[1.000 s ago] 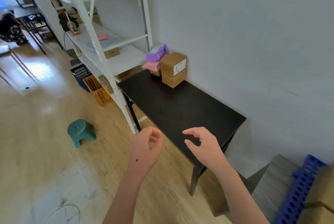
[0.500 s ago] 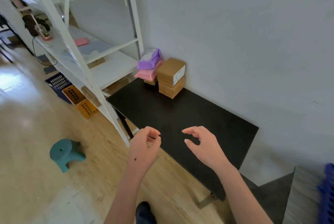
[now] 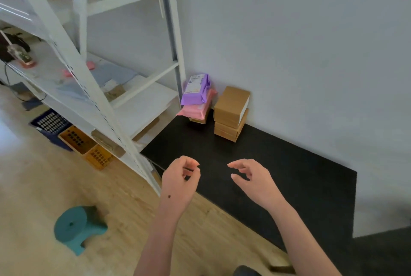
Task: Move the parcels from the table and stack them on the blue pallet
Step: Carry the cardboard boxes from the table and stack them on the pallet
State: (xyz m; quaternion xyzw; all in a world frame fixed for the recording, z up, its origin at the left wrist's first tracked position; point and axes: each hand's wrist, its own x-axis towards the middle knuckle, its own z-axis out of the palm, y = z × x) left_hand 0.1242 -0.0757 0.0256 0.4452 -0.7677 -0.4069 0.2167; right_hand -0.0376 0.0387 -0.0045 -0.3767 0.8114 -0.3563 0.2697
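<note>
Holds left hand (image 3: 179, 184) and right hand (image 3: 253, 180) empty, loosely curled, at matte black table (image 3: 289, 175); faces glossy purple pouch (image 3: 195, 90), label unreadable, beside cardboard boxes (image 3: 231, 106).

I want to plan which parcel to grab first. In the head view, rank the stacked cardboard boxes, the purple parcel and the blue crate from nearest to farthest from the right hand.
1. stacked cardboard boxes: on the table by the wall, ahead of the right hand.
2. purple parcel: just left of the boxes, atop the pink parcel.
3. blue crate: far left, low under the shelving.
</note>
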